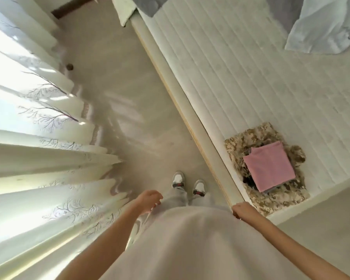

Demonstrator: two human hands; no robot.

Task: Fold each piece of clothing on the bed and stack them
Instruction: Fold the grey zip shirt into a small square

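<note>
With both hands empty, my left hand (149,201) loosely curled at my side and my right hand (243,210) hanging by the bed (220,63) edge, I should walk to the far crumpled pale-blue garment (323,25), spread it flat, then fold it onto the pink-topped stack (269,166) near me.

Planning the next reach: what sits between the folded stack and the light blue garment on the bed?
Head view: only bare quilted mattress lies between the pink-topped stack and the light blue garment.

mattress (240,63): quilted matt cloth | pink garment (269,166): smooth cloth | floor (117,110): glossy | curtain (28,118): sheer cloth
</note>
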